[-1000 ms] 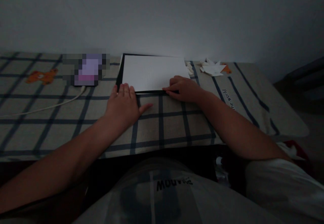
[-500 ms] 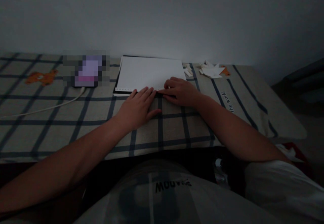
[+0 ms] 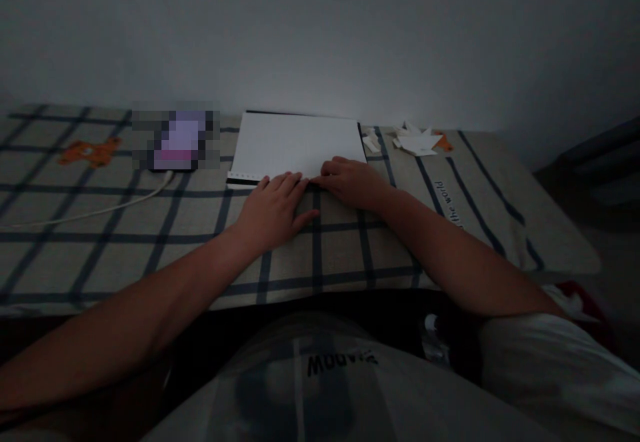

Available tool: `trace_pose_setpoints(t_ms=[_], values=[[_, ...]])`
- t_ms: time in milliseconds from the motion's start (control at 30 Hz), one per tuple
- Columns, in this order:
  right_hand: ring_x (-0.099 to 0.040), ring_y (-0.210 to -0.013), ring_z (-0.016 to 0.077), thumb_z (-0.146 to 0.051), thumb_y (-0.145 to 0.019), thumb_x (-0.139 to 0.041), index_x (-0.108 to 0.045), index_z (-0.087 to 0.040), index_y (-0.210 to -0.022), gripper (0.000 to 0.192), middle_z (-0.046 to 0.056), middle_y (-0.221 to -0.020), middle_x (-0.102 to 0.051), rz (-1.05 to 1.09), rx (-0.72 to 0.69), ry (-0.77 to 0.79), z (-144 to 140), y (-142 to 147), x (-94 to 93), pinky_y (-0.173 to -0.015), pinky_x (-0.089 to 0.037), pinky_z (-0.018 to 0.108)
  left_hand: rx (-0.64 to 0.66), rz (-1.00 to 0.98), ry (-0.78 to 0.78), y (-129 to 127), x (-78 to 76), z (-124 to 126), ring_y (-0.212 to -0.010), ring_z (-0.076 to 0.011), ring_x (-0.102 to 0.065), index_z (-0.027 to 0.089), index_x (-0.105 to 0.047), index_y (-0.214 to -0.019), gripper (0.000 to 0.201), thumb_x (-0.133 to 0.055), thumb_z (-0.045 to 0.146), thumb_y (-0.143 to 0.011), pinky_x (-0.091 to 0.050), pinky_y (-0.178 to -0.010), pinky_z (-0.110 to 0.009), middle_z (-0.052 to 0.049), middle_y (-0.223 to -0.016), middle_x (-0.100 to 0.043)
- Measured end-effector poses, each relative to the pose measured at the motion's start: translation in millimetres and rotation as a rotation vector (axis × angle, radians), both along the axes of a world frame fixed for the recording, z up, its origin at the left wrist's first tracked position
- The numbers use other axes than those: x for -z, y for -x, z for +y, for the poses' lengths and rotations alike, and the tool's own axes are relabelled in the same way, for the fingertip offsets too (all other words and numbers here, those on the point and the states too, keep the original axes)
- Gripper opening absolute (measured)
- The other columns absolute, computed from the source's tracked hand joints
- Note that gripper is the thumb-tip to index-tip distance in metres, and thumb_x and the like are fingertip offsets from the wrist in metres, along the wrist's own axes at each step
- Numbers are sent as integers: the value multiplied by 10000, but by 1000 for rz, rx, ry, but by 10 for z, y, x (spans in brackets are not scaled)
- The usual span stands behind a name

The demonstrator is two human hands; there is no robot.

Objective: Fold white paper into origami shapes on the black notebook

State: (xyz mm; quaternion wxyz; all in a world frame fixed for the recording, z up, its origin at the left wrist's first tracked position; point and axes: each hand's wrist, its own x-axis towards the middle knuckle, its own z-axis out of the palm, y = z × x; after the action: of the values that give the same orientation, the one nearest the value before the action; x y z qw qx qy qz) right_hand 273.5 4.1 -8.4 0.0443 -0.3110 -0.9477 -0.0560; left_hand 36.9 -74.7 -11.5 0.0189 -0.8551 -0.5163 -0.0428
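Observation:
A white sheet of paper (image 3: 297, 142) lies flat on a dark board at the back middle of the checked cloth. My left hand (image 3: 273, 212) rests palm down on the cloth, its fingertips touching the sheet's near edge. My right hand (image 3: 353, 182) lies beside it with curled fingers pressing the same edge near the sheet's right corner. The two hands nearly touch. The dark board under the sheet is almost fully hidden.
A blurred-out device (image 3: 175, 139) with a white cable (image 3: 100, 212) sits at the back left. Folded white and orange paper pieces (image 3: 417, 141) lie at the back right. An orange bear print (image 3: 87, 152) marks the cloth at left. The wall stands close behind.
My left hand slid right along the sheet's near edge until it met my right hand. The sheet has shifted so that it covers the dark board's left and near borders.

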Motion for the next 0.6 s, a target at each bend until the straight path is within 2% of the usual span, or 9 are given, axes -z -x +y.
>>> trace_pose_setpoints(t_ms=[133,233,400,500,600], values=[[-624,-1098,260,-193,-1195,-487,-816,-220,-1484,439,147,-1295,-799,-10,-3,-23,9,11,11,-857,-437,362,-6,39,15,-18,-36,-7,-1675,-397,-526,125,-521,-1762,711,-501,551,-1192,-415,-1374,-553,-220,-1811,-555],[-638,-1110,259,-206,-1205,-483,-848,-182,-1412,420,158,-1281,-802,3,13,-6,22,24,21,-865,-438,363,-6,76,5,-31,-69,3,-1645,-392,-547,113,-526,-1752,723,-494,570,-1194,-425,-1356,-532,-224,-1785,-579],[-670,-1149,264,-223,-1217,-488,-855,-145,-1398,416,180,-1289,-809,11,64,47,15,55,-26,-909,-463,367,12,90,-13,-69,-84,42,-1475,-400,-638,85,-618,-1641,739,-527,640,-1162,-487,-1256,-503,-232,-1665,-664],[-695,-1126,257,-235,-1220,-494,-862,-128,-1357,407,192,-1337,-813,-14,128,40,-59,93,-93,-917,-478,372,-11,86,-19,-130,-86,37,-1436,-418,-635,68,-641,-1599,758,-528,669,-1152,-491,-1216,-515,-246,-1593,-689],[-712,-1029,246,-201,-1199,-498,-858,-130,-1302,381,182,-1268,-839,-45,229,-7,-217,162,-148,-814,-464,371,-40,93,-18,-196,-95,11,-1449,-430,-624,115,-601,-1670,775,-515,688,-1156,-487,-1204,-534,-248,-1601,-675]])
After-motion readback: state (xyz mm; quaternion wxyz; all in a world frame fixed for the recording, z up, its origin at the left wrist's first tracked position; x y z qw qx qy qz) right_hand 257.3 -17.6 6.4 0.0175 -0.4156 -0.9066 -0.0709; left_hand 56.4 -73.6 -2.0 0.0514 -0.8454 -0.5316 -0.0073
